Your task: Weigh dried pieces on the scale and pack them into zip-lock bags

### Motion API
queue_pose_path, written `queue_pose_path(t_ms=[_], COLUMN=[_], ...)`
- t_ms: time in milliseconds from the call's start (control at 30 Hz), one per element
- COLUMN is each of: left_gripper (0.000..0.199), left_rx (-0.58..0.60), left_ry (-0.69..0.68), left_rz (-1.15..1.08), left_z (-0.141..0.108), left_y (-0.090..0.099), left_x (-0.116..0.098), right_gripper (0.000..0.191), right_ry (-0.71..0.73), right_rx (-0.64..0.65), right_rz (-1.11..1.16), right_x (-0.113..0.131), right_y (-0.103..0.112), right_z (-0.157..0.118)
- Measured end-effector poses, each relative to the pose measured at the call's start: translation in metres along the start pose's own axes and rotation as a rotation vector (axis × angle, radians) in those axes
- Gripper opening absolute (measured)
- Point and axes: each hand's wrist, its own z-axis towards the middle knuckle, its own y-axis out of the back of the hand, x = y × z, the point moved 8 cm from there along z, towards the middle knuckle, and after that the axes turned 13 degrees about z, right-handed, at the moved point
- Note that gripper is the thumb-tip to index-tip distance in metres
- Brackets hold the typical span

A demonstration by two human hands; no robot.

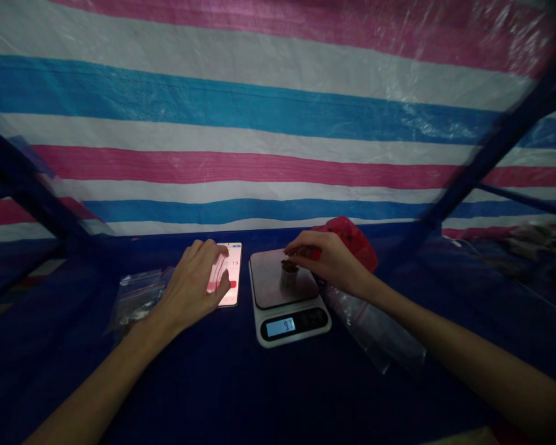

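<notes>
A white digital scale [264,321] with a metal plate stands on the blue surface, its lit display showing 9.7. On the plate sits a small cup [289,269] with dark brown bits at its top. My right hand [327,256] is over the cup from the right, fingertips pinched together at its rim; what they hold is too small to make out. To the left of the scale lies a phone [234,272] with a lit pinkish screen. My left hand [199,275] rests over the phone's left part, thumb and fingers apart, holding nothing.
Behind my right hand is a red plastic bag [361,247]. Clear plastic bags [380,327] lie right of the scale, and more zip bags [139,296] lie beside my left wrist. Dark blue frame bars [467,176] slant at both sides before a striped sheet [259,167].
</notes>
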Motion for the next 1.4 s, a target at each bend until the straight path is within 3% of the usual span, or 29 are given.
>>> queue_pose_path(t_ms=[600, 767, 900, 1000, 1167, 1400], left_gripper=[0.021, 0.022, 0.023, 0.021, 0.017, 0.021], left_rx=[-0.009, -0.024, -0.002, 0.01, -0.003, -0.011], left_ry=[-0.014, -0.019, -0.007, -0.012, -0.041, -0.07], left_rz=[0.019, 0.021, 0.008, -0.003, -0.004, -0.018], left_z=[0.003, 0.002, 0.003, 0.003, 0.001, -0.001], left_y=[0.003, 0.001, -0.002, -0.004, -0.005, -0.007], left_x=[-0.004, -0.002, -0.001, -0.002, 0.0, 0.006], right_gripper=[0.007, 0.01, 0.014, 0.016, 0.019, 0.021], right_ry=[0.056, 0.089, 0.061, 0.114, 0.2, 0.26], right_rx=[0.081, -0.122, -0.345, -0.45, -0.44, -0.505], right_rz=[-0.045, -0.087, -0.038, -0.098, -0.204, -0.249], right_x=[0.011, 0.015, -0.006, -0.02, -0.024, -0.004], right_y=[0.005, 0.035, 0.06, 0.066, 0.058, 0.059], right_z=[-0.004, -0.012, -0.035, -0.051, -0.058, -0.063])
